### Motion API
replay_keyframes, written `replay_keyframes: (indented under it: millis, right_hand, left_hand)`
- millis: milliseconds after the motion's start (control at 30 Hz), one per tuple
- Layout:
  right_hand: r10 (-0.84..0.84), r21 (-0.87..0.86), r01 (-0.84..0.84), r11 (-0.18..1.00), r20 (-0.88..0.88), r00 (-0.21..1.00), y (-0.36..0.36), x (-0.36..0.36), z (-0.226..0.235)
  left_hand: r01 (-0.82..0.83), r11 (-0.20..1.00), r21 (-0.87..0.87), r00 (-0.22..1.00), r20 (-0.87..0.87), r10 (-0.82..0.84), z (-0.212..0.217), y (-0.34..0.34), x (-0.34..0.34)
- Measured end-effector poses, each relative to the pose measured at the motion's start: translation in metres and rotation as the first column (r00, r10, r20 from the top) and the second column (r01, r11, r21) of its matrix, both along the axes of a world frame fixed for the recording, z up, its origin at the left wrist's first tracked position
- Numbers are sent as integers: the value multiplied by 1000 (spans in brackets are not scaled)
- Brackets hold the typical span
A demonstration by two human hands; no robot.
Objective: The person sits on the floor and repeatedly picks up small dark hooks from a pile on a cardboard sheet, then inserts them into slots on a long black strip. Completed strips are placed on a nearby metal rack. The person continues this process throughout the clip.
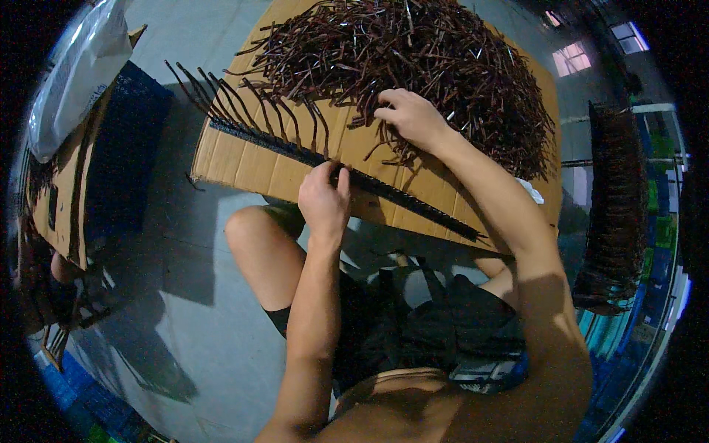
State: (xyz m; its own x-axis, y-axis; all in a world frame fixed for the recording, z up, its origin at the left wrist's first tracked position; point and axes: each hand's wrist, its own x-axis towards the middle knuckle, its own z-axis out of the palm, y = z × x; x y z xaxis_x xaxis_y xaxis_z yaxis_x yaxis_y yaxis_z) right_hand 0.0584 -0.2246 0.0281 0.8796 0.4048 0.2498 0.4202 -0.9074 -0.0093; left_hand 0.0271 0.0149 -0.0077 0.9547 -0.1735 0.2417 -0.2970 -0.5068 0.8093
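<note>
A long black slotted bar (417, 202) lies aslant along the near edge of the cardboard. Several thin, curved brown strips (290, 118) stand up from its left part, while its right part shows bare slots. My left hand (325, 198) is closed on the bar near its middle, thumb and fingers pinching it just right of the last strip; its fingertips are partly hidden. At the near left border of a large heap of loose brown strips (413, 52), my right hand (417, 122) reaches among the pieces. Its thumb and forefinger are apart, touching the strips.
Under the bar and heap is a cardboard sheet (236, 164). A scrap of white (530, 190) lies at its right edge. To the left stands a dark blue box (129, 148) with a plastic bag (81, 81) beside it. A rack of dark strips (617, 207) stands at right.
</note>
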Motion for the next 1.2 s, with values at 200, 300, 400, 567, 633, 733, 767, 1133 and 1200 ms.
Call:
replay_keyframes:
  millis: [200, 300, 400, 567, 633, 733, 767, 1133, 1200]
  right_hand:
    - [-372, 285, 387, 877, -105, 922, 31, -26, 16]
    - [-507, 296, 556, 777, -230, 831, 42, -32, 19]
    - [-402, 604, 679, 417, -548, 734, 66, -32, 27]
    - [-209, 873, 477, 100, -450, 868, 108, -48, -1]
    - [-188, 873, 463, 153, -434, 881, 113, -50, -1]
    - [-173, 889, 451, 79, -433, 885, 115, -51, -7]
    - [-170, 894, 447, 28, -436, 884, 115, -51, -9]
    - [-66, 818, 572, 64, -568, 820, 105, -39, -9]
    - [-86, 666, 704, 248, -708, 701, 87, -28, -22]
  left_hand:
    - [-20, 999, 26, 999, 45, 18, 2, -1, -1]
    - [-15, 1000, -7, 1000, 7, 15, 1, -3, -2]
    - [-31, 999, 20, 999, 32, 31, -2, -1, -2]
    - [-31, 997, 70, 996, 81, 25, 0, -2, -1]
    - [-34, 997, 69, 996, 84, 28, -1, -3, -1]
    - [-32, 995, 90, 995, 95, 23, -3, -3, 0]
    - [-29, 996, 88, 996, 86, 22, -2, -3, 0]
    - [-28, 997, 66, 999, 41, 26, 0, -1, -2]
    - [-24, 998, 57, 999, 40, 22, 0, -5, -3]
